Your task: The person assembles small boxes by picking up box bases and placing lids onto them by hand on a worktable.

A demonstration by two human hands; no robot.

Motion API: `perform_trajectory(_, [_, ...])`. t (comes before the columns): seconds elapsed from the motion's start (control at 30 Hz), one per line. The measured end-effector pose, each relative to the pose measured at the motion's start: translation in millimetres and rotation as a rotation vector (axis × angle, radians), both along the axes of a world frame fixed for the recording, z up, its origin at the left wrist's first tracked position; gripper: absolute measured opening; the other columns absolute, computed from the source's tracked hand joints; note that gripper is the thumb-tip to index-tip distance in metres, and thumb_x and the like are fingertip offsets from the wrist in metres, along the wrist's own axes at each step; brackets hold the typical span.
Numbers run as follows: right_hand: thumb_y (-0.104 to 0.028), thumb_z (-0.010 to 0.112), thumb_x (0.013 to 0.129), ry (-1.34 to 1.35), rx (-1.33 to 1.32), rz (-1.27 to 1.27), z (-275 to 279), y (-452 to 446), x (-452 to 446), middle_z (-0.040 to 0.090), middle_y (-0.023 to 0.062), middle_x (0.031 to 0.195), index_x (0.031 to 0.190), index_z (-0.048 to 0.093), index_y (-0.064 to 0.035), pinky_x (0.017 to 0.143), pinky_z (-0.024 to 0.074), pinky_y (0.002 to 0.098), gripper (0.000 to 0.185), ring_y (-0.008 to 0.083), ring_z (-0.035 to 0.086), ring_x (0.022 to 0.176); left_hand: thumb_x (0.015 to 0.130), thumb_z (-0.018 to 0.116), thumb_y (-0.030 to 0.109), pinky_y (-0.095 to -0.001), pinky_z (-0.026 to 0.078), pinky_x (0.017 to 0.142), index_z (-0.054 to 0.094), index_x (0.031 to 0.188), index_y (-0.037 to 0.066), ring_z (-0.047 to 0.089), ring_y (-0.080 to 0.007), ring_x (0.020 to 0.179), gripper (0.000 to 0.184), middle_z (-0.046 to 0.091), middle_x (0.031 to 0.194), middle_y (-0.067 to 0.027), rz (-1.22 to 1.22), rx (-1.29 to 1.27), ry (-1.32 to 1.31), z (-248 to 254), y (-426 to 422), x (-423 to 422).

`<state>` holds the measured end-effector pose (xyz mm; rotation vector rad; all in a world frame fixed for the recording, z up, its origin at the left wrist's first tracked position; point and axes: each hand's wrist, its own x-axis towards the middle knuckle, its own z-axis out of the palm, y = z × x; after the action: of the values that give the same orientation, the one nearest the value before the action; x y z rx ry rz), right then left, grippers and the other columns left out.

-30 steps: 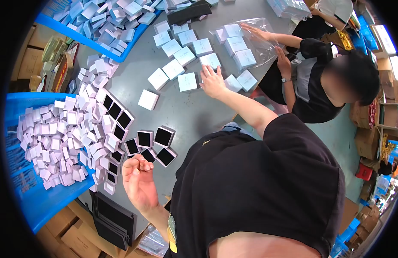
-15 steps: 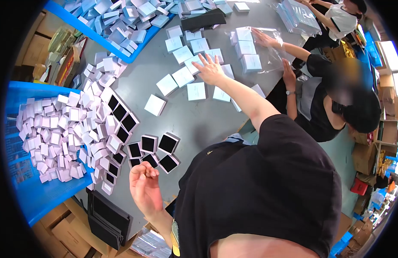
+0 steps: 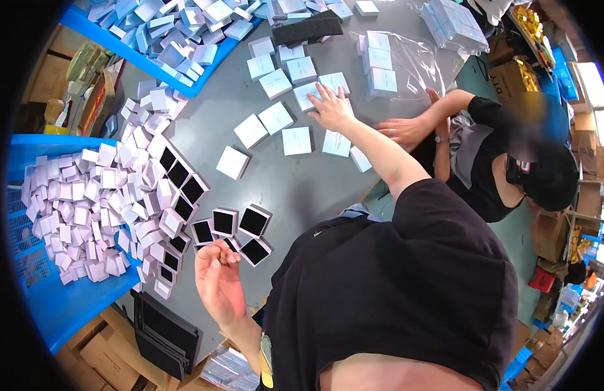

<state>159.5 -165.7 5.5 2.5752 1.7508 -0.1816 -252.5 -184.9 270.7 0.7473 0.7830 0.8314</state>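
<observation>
My right hand (image 3: 333,109) lies palm down with spread fingers on one of the small pale boxes (image 3: 305,98) on the grey table. More such boxes surround it, including one (image 3: 297,141) just below and one (image 3: 276,118) to its left. My left hand (image 3: 220,280) is raised at the lower left, palm visible and fingers curled in towards the thumb; nothing shows in it. Just beyond its fingertips sit several open boxes with black insides (image 3: 224,222), one partly covered by the hand.
A blue crate (image 3: 47,319) spills small white boxes at left; another blue tray (image 3: 165,68) holds more. A clear bag (image 3: 416,62) with stacked boxes (image 3: 382,81) lies near a co-worker's hand (image 3: 406,132). A black strip (image 3: 307,30) and wrapped packs (image 3: 453,27) are farther back.
My right hand has shifted slightly right, with the box beneath it. The co-worker's hand has left the clear bag and come down towards the table edge. My left hand has hardly moved.
</observation>
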Motion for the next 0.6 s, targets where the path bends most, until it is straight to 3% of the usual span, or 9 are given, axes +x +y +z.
perform_trajectory(0.2, [-0.048, 0.052, 0.096, 0.024, 0.028, 0.008, 0.1, -13.0, 12.8, 0.024, 0.0142, 0.160, 0.148, 0.041, -0.0149, 0.118, 0.0184, 0.0578, 0.063, 0.0313, 0.025, 0.148, 0.093, 0.056, 0.006, -0.0330, 0.046, 0.086, 0.059, 0.108, 0.000, 0.055, -0.0170, 0.087, 0.017, 0.058, 0.109, -0.0137, 0.020, -0.008, -0.015, -7.4, -1.0, -8.9])
perform_trajectory(0.3, [-0.049, 0.052, 0.096, 0.002, 0.000, -0.011, 0.1, -14.2, 14.3, 0.024, 0.0139, 0.161, 0.150, 0.039, -0.0158, 0.118, 0.0182, 0.0576, 0.064, 0.0309, 0.024, 0.148, 0.093, 0.058, 0.008, -0.0330, 0.046, 0.088, 0.058, 0.114, -0.001, 0.055, -0.0169, 0.089, 0.022, 0.057, 0.111, -0.0114, -0.020, -0.027, -0.052, -13.6, 0.2, -16.0])
perform_trajectory(0.6, [-0.048, 0.053, 0.095, -0.007, -0.042, -0.032, 2.8, -11.2, 17.9, 0.026, 0.0142, 0.160, 0.150, 0.038, -0.0138, 0.117, 0.0177, 0.0620, 0.066, 0.0332, 0.024, 0.148, 0.091, 0.057, 0.004, -0.0323, 0.046, 0.087, 0.060, 0.109, 0.000, 0.055, -0.0175, 0.088, 0.019, 0.058, 0.108, -0.0131, -0.005, -0.034, -0.031, -8.2, -1.2, -4.0])
